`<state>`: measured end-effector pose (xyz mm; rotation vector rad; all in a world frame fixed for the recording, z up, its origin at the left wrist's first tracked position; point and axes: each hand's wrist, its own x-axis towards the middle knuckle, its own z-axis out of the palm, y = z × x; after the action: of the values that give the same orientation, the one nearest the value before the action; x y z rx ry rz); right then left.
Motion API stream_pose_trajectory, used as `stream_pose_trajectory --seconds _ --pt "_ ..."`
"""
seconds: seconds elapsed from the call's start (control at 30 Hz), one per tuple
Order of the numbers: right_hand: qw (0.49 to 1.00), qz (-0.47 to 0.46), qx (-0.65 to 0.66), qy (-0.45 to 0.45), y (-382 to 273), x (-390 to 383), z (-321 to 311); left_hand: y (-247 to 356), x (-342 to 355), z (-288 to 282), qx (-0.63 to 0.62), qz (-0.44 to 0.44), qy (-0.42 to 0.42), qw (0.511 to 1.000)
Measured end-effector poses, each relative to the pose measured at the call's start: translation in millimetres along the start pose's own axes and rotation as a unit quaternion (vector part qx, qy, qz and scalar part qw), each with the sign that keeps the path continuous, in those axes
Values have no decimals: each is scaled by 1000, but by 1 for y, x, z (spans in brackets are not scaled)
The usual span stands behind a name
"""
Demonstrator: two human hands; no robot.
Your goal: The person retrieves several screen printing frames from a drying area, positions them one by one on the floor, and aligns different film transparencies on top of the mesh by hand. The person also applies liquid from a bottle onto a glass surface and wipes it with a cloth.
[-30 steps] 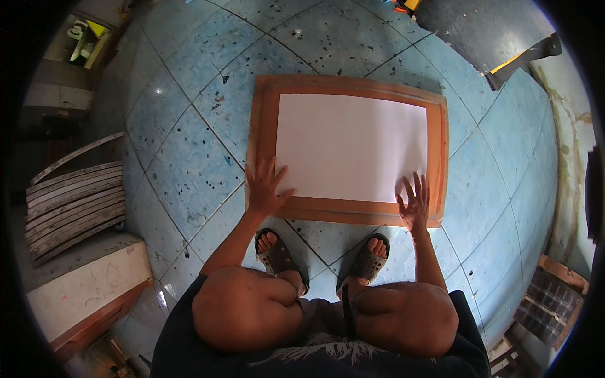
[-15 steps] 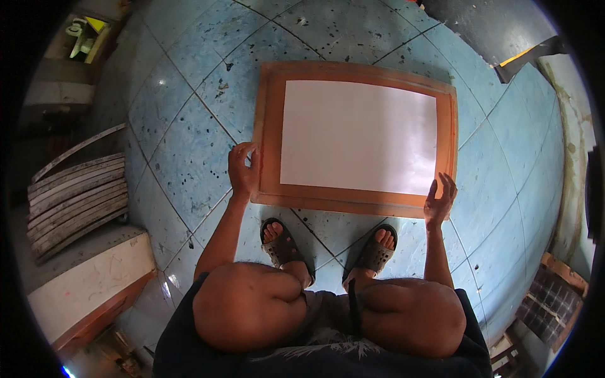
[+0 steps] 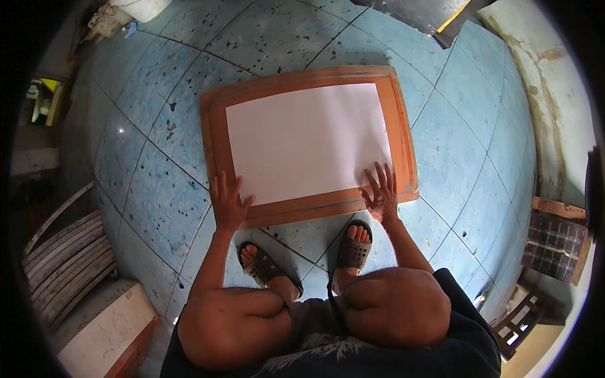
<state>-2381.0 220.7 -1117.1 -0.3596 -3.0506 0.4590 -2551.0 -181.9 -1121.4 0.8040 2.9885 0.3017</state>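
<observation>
One orange-brown rectangular board (image 3: pixel 399 138) with a raised border is lying on the blue tiled floor (image 3: pixel 466 145), just ahead of two dark sandals (image 3: pixel 353 253). One white sheet (image 3: pixel 309 142) is covering most of the board's middle. Two bare hands: the left hand (image 3: pixel 228 205) is resting open, fingers spread, at the sheet's lower left corner; the right hand (image 3: pixel 382 198) is lying likewise at the lower right corner — both are grasping nothing. Stacked curved slats (image 3: pixel 66 258) are sitting at left.
</observation>
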Motion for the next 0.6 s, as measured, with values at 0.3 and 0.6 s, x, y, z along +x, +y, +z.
stream_pose_trajectory --seconds 0.3,0.6 --pt "1000 -3 7 10 1 0 1 -2 0 0 -5 12 7 1000" --pt "1000 2 21 17 5 1 0 1 0 3 -3 1 7 1000"
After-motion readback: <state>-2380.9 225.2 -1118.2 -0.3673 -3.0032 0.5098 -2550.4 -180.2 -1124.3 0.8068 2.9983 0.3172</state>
